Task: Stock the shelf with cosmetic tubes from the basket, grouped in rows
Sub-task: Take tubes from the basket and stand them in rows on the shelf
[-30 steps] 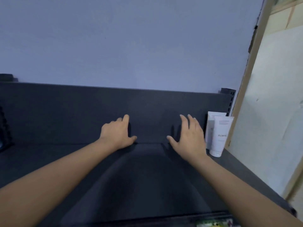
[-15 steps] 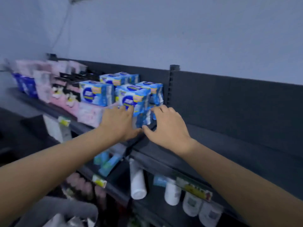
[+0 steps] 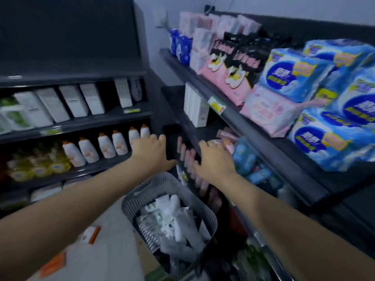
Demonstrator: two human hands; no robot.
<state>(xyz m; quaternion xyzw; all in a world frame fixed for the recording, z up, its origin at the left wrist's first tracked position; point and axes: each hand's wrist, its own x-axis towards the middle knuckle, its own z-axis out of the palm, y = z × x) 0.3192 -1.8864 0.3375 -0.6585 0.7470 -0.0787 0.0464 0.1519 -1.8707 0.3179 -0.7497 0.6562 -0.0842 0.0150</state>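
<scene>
Dark shop shelving fills both sides of the view, with a pale floor (image 3: 105, 252) between. On the left unit, white boxes (image 3: 71, 102) are lined up on one shelf, and white bottles (image 3: 105, 145) with orange caps are ranged below them beside yellow bottles (image 3: 40, 165). The left hand (image 3: 151, 151) is stretched forward with its fingers (image 3: 160, 138) straight and spread, and nothing is held in it. Below and between the arms, a grey basket (image 3: 140, 196) is seen on the floor, filled with white tubes (image 3: 174, 220) heaped loosely. Pink tubes (image 3: 187, 157) are ranked on a low shelf between the hands. The right hand (image 3: 215, 161) is likewise reached out, fingers loosely spread and empty. On the upper right shelf (image 3: 235, 118), pink packs (image 3: 225, 76) and blue packs (image 3: 324, 82) are stacked.
</scene>
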